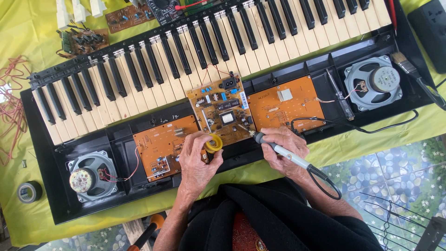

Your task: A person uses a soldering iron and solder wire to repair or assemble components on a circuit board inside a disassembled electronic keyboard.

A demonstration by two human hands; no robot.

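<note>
An opened electronic keyboard (278, 28) lies across a yellow-green cloth, with its black bottom shell (46, 176) turned toward me. My right hand (283, 151) grips a grey soldering iron (285, 153), whose tip touches the lower right edge of a loose tan circuit board (223, 109). My left hand (197, 162) holds a small yellow tin (214, 143) just below that board. Two orange circuit boards (160, 144) (285, 104) sit in the shell on either side.
Round speakers sit at the shell's left (90, 176) and right (374, 83) ends. A screwdriver (341, 95) and a paintbrush (418, 79) lie at the right. A tape roll (29, 191) rests at the lower left; small boards (83, 41) and red wires (14, 107) at the upper left.
</note>
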